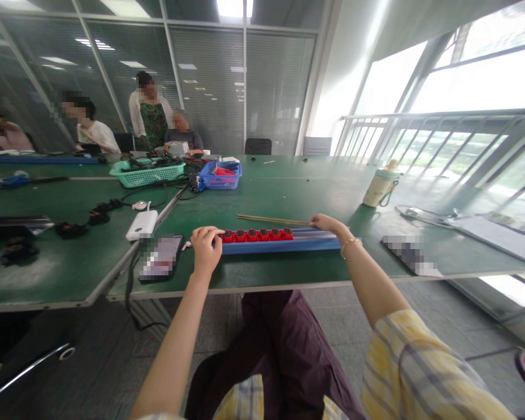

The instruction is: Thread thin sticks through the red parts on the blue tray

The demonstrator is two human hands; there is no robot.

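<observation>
A long blue tray-like rail (284, 247) lies across the table in front of me, a silvery channel showing along its right part. Several red blocks with dark tops (251, 235) stand in a row in its left part. My left hand (206, 248) is closed over the rail's left end, fingertips at the leftmost block; what lies under the fingers is hidden. Behind the rail, a thin brass-coloured rod (271, 219), perhaps more than one, stretches leftward from my right hand (330, 226), whose fingers pinch its right end.
Left of the rail are a phone (161, 256), a white power bank (142, 225) and a white earbud (186, 245). Farther back stand a green basket (149, 175) and a blue basket (221, 178). A bottle (378, 186) and another phone (409, 255) are at right. Several people are beyond the table.
</observation>
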